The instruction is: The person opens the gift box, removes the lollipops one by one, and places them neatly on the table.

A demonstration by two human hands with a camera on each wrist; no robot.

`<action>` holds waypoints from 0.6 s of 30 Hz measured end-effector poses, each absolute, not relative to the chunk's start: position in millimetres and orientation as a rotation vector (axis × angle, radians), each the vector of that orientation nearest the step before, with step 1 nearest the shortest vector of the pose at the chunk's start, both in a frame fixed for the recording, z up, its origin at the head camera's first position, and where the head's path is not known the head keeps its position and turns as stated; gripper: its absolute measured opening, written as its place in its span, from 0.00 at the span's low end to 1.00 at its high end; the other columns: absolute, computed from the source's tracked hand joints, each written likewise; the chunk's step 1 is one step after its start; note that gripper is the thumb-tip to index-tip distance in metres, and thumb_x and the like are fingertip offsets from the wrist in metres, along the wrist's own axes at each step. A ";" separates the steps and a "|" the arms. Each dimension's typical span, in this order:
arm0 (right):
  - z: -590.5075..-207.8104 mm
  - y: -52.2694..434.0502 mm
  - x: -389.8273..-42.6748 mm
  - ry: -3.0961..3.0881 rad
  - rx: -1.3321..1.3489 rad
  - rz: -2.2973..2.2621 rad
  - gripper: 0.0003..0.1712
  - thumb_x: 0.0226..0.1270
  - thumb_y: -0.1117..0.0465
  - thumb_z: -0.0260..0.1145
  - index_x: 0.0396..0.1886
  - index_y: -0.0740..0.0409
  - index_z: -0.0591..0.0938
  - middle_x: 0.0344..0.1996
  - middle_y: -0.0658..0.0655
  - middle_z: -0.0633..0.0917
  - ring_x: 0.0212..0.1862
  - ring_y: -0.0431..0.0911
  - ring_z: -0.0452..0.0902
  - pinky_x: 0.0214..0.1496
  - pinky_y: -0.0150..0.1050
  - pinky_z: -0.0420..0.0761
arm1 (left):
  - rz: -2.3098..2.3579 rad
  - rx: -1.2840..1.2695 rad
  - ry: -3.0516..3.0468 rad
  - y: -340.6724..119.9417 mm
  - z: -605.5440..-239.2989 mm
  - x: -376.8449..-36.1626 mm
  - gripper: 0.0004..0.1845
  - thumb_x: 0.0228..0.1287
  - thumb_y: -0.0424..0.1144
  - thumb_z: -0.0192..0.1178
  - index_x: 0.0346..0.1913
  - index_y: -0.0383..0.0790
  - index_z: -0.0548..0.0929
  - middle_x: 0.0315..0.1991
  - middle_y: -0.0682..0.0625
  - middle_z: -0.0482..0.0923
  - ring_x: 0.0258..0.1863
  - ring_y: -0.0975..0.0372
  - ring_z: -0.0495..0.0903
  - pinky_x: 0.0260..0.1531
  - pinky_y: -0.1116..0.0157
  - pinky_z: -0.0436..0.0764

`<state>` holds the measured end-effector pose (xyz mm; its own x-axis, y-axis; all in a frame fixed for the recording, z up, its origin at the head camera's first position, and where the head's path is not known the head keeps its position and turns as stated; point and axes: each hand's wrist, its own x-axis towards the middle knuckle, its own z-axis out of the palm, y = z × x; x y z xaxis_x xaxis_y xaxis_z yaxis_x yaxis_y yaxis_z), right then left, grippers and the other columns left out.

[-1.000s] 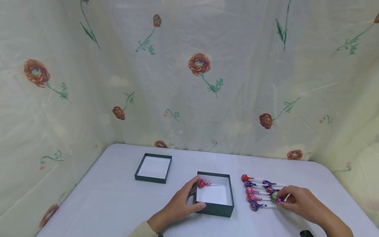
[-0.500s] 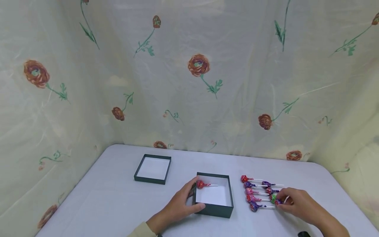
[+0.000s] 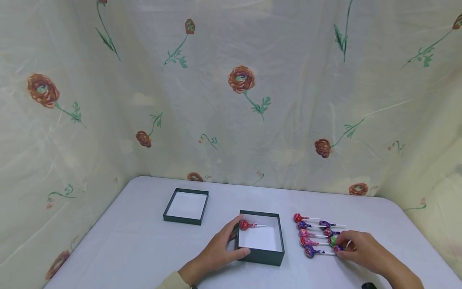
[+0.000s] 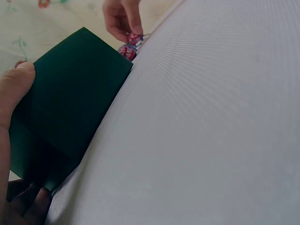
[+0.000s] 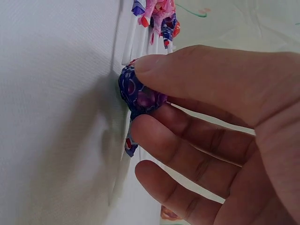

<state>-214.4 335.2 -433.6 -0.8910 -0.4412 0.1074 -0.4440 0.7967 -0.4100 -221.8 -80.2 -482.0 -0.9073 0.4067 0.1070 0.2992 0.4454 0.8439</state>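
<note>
The right hand [image 3: 364, 251] sits low at the near right of the table [image 3: 137, 241], its thumb and fingers [image 5: 187, 140] curled round the wrapped head of a purple lollipop [image 5: 140, 96]; the sweet lies directly under the fingertips, touching them, at the near right end of the cluster, and from the wrist view it looks pinched but not plainly lifted; its stick cannot be made out separately among the white sticks beside it. The left hand [image 3: 216, 253] is well apart from that sweet, so the right is clearly the nearer one; the left grips the near left corner of the dark green box [image 3: 261, 255], thumb [image 4: 16, 86] laid on the near wall and fingers along the left wall. Inside the box, against its far left corner, lies one red lollipop [image 3: 245, 224], stick pointing right. Just right of the box, the other lollipops [image 3: 306, 230] lie in a tight row, heads left, sticks running right, long axes across the table. Farther off to the left, a shallower lid [image 3: 186, 205] lies open side up; behind everything hangs a flowered curtain [image 3: 242, 80].
</note>
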 end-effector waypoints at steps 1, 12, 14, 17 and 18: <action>-433.9 335.2 -215.0 -2.986 0.725 0.677 0.09 0.54 0.61 0.74 0.33 0.54 0.83 0.27 0.43 0.79 0.28 0.31 0.70 0.28 0.31 0.76 | 1.467 0.632 2.575 -80.3 -481.7 -221.7 0.45 0.58 0.59 0.64 0.75 0.61 0.53 0.73 0.54 0.56 0.70 0.56 0.60 0.65 0.48 0.66; -432.5 329.9 -215.9 -3.058 0.639 0.648 0.09 0.54 0.61 0.74 0.33 0.54 0.81 0.27 0.45 0.78 0.29 0.34 0.70 0.29 0.32 0.75 | 1.473 0.630 2.571 -80.2 -480.7 -221.3 0.45 0.58 0.59 0.64 0.75 0.61 0.53 0.74 0.54 0.56 0.70 0.56 0.60 0.65 0.47 0.66; -432.0 329.0 -216.1 -3.072 0.618 0.651 0.09 0.54 0.61 0.74 0.33 0.54 0.81 0.27 0.46 0.78 0.29 0.34 0.70 0.29 0.32 0.75 | 1.477 0.627 2.566 -80.0 -480.5 -221.2 0.45 0.58 0.59 0.64 0.75 0.62 0.53 0.74 0.54 0.56 0.70 0.56 0.60 0.65 0.48 0.67; -431.8 328.8 -216.2 -3.083 0.600 0.658 0.09 0.54 0.61 0.74 0.33 0.54 0.81 0.27 0.46 0.78 0.29 0.34 0.69 0.29 0.32 0.75 | 1.478 0.628 2.564 -79.9 -480.5 -221.1 0.45 0.58 0.59 0.64 0.75 0.62 0.53 0.74 0.54 0.56 0.70 0.56 0.60 0.65 0.49 0.67; -431.7 329.0 -216.0 -3.079 0.605 0.659 0.09 0.54 0.62 0.74 0.33 0.54 0.81 0.27 0.46 0.78 0.29 0.34 0.69 0.29 0.32 0.75 | 1.476 0.631 2.565 -80.0 -480.6 -221.2 0.45 0.58 0.59 0.64 0.75 0.62 0.53 0.74 0.54 0.56 0.70 0.56 0.60 0.65 0.49 0.67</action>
<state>-216.0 329.0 -431.7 -0.9268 -0.3752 0.0152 -0.3485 0.8445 -0.4066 -221.2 -80.0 -480.6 -0.9068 0.4083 0.1050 0.2959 0.4390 0.8484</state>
